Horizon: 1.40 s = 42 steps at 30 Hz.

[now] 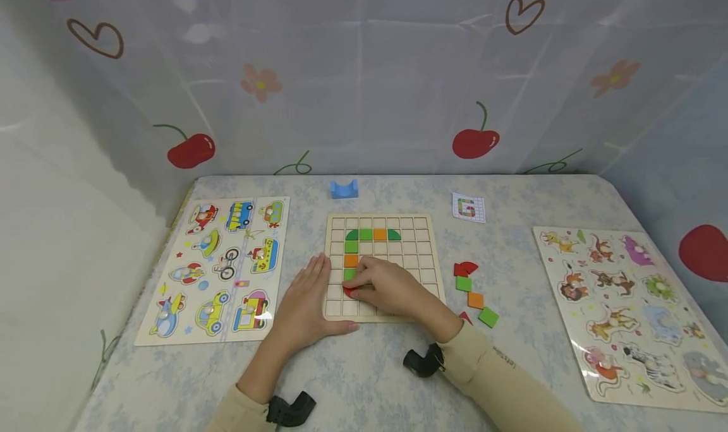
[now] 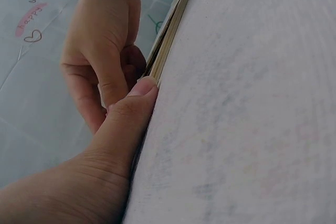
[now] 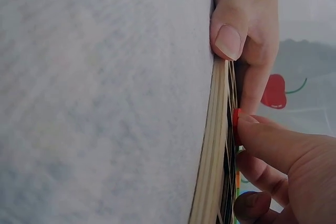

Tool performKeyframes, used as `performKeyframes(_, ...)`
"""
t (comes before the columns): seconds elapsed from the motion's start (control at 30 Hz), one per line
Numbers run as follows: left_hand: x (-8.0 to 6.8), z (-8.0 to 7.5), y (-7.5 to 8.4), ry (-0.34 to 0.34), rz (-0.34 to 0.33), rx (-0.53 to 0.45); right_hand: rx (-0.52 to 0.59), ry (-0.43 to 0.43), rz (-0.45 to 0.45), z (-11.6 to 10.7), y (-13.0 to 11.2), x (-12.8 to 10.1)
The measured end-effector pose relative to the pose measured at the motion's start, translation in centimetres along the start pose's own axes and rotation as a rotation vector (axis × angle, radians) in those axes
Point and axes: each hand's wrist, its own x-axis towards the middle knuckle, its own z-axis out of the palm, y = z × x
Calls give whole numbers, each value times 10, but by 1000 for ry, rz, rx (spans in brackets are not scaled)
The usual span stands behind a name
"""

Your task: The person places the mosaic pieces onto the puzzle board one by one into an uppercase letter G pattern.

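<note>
The right hand (image 1: 387, 287) pinches a red piece (image 1: 348, 290) at its fingertips, low in the grid board's (image 1: 421, 230) left columns, directly below the green pieces (image 1: 351, 247), while the left hand (image 1: 304, 299) lies flat, steadying the board's left edge.

A small red piece (image 1: 348, 290) lies flat in a square near the lower left of the wooden grid board (image 1: 423, 255), just below a column of green and orange pieces. The board lies flat on the bench.
</note>
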Motion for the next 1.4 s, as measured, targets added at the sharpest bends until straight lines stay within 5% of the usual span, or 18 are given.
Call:
performKeyframes(0.97,0,0,1,-6,-8,-15,-30,10,64,-2,-1,0)
performKeyframes(1.4,-1,0,3,-2,-26,-21,16,47,260,-30,25,-40)
